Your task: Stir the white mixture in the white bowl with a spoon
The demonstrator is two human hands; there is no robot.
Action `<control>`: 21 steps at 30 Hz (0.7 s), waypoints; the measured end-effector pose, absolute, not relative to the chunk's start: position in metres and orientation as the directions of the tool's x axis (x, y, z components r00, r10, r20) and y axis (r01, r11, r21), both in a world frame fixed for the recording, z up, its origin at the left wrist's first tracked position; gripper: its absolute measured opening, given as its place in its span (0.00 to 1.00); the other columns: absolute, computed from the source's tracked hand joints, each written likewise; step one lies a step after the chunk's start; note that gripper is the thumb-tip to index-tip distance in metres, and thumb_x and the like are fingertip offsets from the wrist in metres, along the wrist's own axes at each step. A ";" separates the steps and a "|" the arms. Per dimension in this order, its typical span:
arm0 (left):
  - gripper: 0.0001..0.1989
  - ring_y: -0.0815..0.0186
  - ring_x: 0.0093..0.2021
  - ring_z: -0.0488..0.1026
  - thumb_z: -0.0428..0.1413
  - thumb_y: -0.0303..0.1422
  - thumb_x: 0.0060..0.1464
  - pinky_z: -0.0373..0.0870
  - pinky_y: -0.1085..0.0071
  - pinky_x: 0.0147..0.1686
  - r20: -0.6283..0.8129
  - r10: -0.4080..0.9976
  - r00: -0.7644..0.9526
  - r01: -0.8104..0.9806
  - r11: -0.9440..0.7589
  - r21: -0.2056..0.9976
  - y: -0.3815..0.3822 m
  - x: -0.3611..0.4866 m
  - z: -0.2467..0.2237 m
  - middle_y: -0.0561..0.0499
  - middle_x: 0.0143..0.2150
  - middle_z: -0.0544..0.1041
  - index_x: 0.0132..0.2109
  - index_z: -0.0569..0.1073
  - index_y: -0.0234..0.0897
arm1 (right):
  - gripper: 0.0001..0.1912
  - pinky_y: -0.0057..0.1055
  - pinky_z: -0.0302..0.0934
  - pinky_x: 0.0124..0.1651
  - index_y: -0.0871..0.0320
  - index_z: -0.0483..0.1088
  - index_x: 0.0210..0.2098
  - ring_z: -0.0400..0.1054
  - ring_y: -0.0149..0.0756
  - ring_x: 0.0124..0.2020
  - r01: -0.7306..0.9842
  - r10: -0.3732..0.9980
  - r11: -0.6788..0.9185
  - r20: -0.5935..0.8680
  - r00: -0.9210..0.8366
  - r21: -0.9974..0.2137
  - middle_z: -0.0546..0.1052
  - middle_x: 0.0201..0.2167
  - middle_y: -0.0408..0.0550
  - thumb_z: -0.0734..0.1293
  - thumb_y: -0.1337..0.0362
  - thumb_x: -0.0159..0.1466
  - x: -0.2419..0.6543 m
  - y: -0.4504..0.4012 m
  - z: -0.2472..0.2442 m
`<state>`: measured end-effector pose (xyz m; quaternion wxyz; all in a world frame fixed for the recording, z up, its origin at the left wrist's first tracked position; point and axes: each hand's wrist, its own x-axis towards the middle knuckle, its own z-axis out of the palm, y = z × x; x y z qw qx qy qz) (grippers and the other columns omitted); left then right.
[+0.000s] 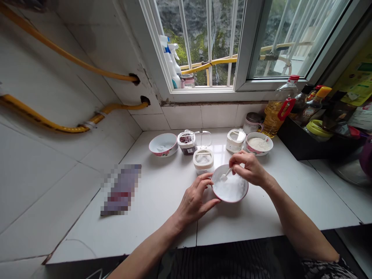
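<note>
My right hand [247, 167] is closed around the handle of a small white spoon [224, 177], whose tip dips into white powder or grains [232, 188]. These fill a bowl with a red rim [246, 192] on the counter. With thumb and fingers spread along its left side, my left hand [200, 197] grips the bowl. Just behind it stands a small white-lidded jar [202, 159] with white contents. Farther back are an open jar with dark contents [187, 142] and another white-lidded jar [236, 140].
A floral bowl [163, 152] stands at back left; another bowl [258, 152] holds pale grains at back right. An oil bottle [274, 112] and a black box [293, 143] of bottles occupy the right corner. A blurred-out flat item [123, 190] lies left. A barred window is ahead.
</note>
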<state>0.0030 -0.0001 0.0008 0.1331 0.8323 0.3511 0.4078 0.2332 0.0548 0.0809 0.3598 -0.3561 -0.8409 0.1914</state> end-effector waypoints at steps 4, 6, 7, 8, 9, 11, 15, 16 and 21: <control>0.17 0.53 0.55 0.73 0.61 0.37 0.57 0.78 0.58 0.46 0.589 0.691 0.420 0.486 -0.719 0.496 0.000 0.002 -0.001 0.38 0.56 0.70 0.50 0.65 0.39 | 0.09 0.33 0.60 0.40 0.57 0.68 0.25 0.61 0.32 0.24 0.486 0.675 0.725 0.363 -0.642 -0.488 0.73 0.19 0.42 0.60 0.76 0.55 0.224 0.052 0.076; 0.18 0.53 0.55 0.74 0.61 0.36 0.56 0.79 0.59 0.45 0.590 0.690 0.421 0.487 -0.720 0.494 0.000 0.002 -0.003 0.38 0.57 0.70 0.50 0.65 0.39 | 0.09 0.31 0.59 0.38 0.58 0.69 0.26 0.63 0.33 0.25 0.475 0.680 0.701 0.298 -0.670 -0.533 0.73 0.19 0.43 0.60 0.75 0.55 0.218 0.050 0.074; 0.18 0.53 0.55 0.74 0.61 0.36 0.56 0.79 0.59 0.45 0.589 0.690 0.421 0.488 -0.719 0.494 0.000 0.002 -0.003 0.38 0.57 0.70 0.50 0.65 0.39 | 0.09 0.30 0.59 0.37 0.58 0.69 0.26 0.64 0.33 0.26 0.461 0.688 0.675 0.268 -0.674 -0.575 0.74 0.20 0.43 0.60 0.75 0.55 0.216 0.049 0.073; 0.18 0.53 0.55 0.74 0.61 0.36 0.56 0.79 0.59 0.45 0.587 0.691 0.421 0.490 -0.718 0.494 0.000 0.002 -0.004 0.38 0.57 0.70 0.50 0.65 0.39 | 0.10 0.29 0.59 0.36 0.58 0.69 0.25 0.65 0.32 0.26 0.443 0.702 0.640 0.243 -0.670 -0.627 0.74 0.19 0.43 0.59 0.75 0.55 0.214 0.048 0.073; 0.18 0.53 0.54 0.74 0.61 0.35 0.56 0.79 0.59 0.44 0.586 0.692 0.421 0.491 -0.717 0.495 0.000 0.002 -0.004 0.38 0.58 0.70 0.50 0.65 0.39 | 0.10 0.28 0.59 0.34 0.58 0.69 0.25 0.65 0.32 0.25 0.425 0.722 0.594 0.220 -0.657 -0.683 0.74 0.19 0.43 0.59 0.75 0.55 0.214 0.048 0.072; 0.18 0.53 0.55 0.74 0.61 0.36 0.56 0.79 0.59 0.44 0.586 0.694 0.419 0.492 -0.716 0.495 0.000 0.002 -0.004 0.38 0.57 0.70 0.50 0.65 0.39 | 0.09 0.26 0.58 0.31 0.59 0.69 0.24 0.65 0.30 0.22 0.397 0.778 0.483 0.175 -0.603 -0.781 0.73 0.17 0.41 0.58 0.74 0.54 0.214 0.048 0.073; 0.17 0.53 0.54 0.73 0.61 0.37 0.57 0.79 0.59 0.44 0.591 0.691 0.416 0.490 -0.718 0.495 0.000 0.003 -0.003 0.38 0.56 0.70 0.49 0.65 0.39 | 0.07 0.24 0.56 0.25 0.59 0.69 0.23 0.63 0.28 0.19 0.330 0.878 0.273 0.094 -0.469 -0.904 0.72 0.15 0.41 0.59 0.70 0.52 0.219 0.053 0.075; 0.17 0.53 0.54 0.74 0.61 0.37 0.57 0.79 0.59 0.44 0.591 0.691 0.417 0.489 -0.718 0.495 0.000 0.003 -0.002 0.38 0.56 0.70 0.49 0.65 0.39 | 0.07 0.24 0.56 0.24 0.59 0.69 0.23 0.63 0.28 0.19 0.296 0.890 0.226 0.073 -0.449 -0.928 0.72 0.15 0.41 0.59 0.69 0.51 0.221 0.054 0.076; 0.17 0.53 0.54 0.74 0.61 0.38 0.57 0.79 0.58 0.44 0.593 0.685 0.424 0.481 -0.725 0.493 0.001 0.003 -0.003 0.38 0.56 0.70 0.50 0.65 0.39 | 0.06 0.24 0.55 0.21 0.59 0.69 0.22 0.62 0.28 0.16 0.138 0.922 0.032 -0.024 -0.386 -0.990 0.73 0.14 0.43 0.60 0.66 0.48 0.225 0.062 0.079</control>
